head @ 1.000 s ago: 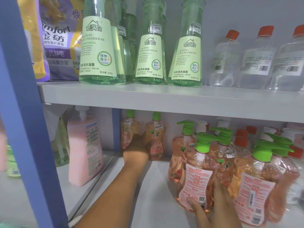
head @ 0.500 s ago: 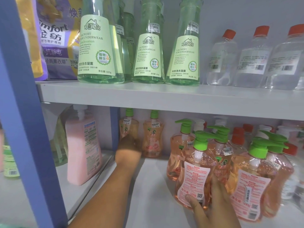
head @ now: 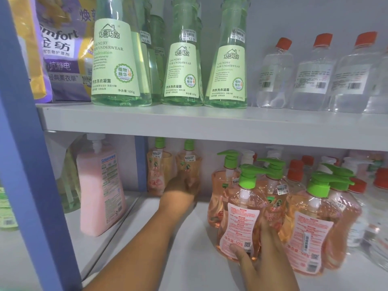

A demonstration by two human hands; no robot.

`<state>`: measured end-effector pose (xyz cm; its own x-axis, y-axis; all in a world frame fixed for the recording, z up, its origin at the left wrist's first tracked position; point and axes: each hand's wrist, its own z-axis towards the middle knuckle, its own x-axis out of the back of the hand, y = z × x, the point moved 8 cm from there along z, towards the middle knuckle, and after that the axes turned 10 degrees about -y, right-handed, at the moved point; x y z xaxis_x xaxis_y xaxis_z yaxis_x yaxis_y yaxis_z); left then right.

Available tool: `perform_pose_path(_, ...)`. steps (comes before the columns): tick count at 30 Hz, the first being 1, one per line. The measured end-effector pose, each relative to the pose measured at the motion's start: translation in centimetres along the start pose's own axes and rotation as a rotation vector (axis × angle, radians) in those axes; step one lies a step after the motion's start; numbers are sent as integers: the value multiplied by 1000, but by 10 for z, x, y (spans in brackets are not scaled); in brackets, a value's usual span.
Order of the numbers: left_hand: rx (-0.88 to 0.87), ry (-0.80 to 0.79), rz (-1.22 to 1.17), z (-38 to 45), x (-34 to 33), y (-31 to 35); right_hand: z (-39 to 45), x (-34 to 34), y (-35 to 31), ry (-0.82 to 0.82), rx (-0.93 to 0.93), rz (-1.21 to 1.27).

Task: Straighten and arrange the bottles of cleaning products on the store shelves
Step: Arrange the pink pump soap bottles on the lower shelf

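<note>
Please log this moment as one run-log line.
left hand: grips rear orange bottle | right hand: holds front pump bottle | lower shelf

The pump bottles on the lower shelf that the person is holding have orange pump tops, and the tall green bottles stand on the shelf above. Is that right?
Not quite: the pump tops are green, not orange, as the head view shows. The rest holds: the right hand holds a peach pump bottle on the lower shelf, and the tall green bottles stand on the shelf above.

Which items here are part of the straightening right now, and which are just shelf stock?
In hand:
left hand on rear peach bottle
right hand gripping front pump bottle

Just stock:
green laundry bottles
clear red-capped bottles
pink pump bottle
</note>
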<state>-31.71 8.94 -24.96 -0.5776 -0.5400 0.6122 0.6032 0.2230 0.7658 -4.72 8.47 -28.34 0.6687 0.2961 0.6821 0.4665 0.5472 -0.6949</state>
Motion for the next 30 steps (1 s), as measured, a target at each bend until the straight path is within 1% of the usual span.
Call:
perform_pose_path(2, -114, -57, -304, -15, -7, 18, -1, 0, 2, 1, -15, 2)
perform_pose_path(3, -134, -137, -423, -22, -15, 27, -1, 0, 2, 4, -19, 3)
perform_pose_path(4, -133, -252, -491, -32, -26, 39, -2, 0, 2, 8, -18, 5)
perform_pose_path(6, -128, -440, -523, -51, -45, 57, -4, 1, 0, 14, -18, 5)
perform_pose_path(7, -126, -474, -541, -54, -50, 60, -3, 0, 0, 17, -28, 10)
perform_pose_path(8, -117, -469, -558, -56, -52, 62, -3, 1, 0, 19, -34, 15)
perform_pose_path(11, -83, -374, -552, -64, -34, 53, -5, 4, -4, 14, -41, 11)
perform_pose_path(14, -58, -219, -478, -74, 5, 25, -5, 5, -10, -14, -51, 18)
perform_pose_path(17, -11, -63, -542, -80, 45, -12, 7, -4, -23, -117, -58, 31)
perform_pose_path(18, 20, 18, -550, -81, 56, -23, 14, -8, -27, -160, -73, 53)
perform_pose_path(19, 48, 95, -541, -81, 64, -32, 22, -13, -31, -197, -83, 72)
perform_pose_path(21, 90, 202, -522, -82, 70, -44, 42, -25, -43, -252, -66, 47)
perform_pose_path(24, 108, 279, -449, -80, 72, -50, 72, -42, -53, -261, -58, 7)
perform_pose_path(28, 215, 291, -272, -80, 72, -57, 99, -54, -61, -264, -52, 32)
perform_pose_path(30, 225, 333, -196, -81, 75, -60, 104, -56, -61, -273, -48, 30)
